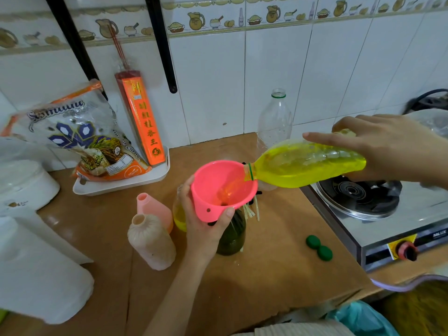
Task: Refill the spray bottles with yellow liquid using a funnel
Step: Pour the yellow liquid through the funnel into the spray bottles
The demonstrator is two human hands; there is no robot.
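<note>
The left hand [202, 221] curls its thumb and fingers round the pink funnel [224, 187], which sits in the neck of a dark green bottle [232, 235] on the brown counter [266, 275]. The right hand [388, 146] grips the base end of a clear plastic bottle of yellow liquid [308, 166], tipped nearly flat with its mouth over the funnel's rim; liquid runs down inside the funnel. Behind the funnel, against the tiled wall, stands an empty clear bottle [275, 117]. Left of the funnel stand a pale capless bottle [151, 241], a second pale pink funnel [151, 206] upside down, and a partly hidden bottle of yellow liquid [180, 214]. Right of the funnel, two green caps [318, 247] lie near the gas stove [378, 209].
</note>
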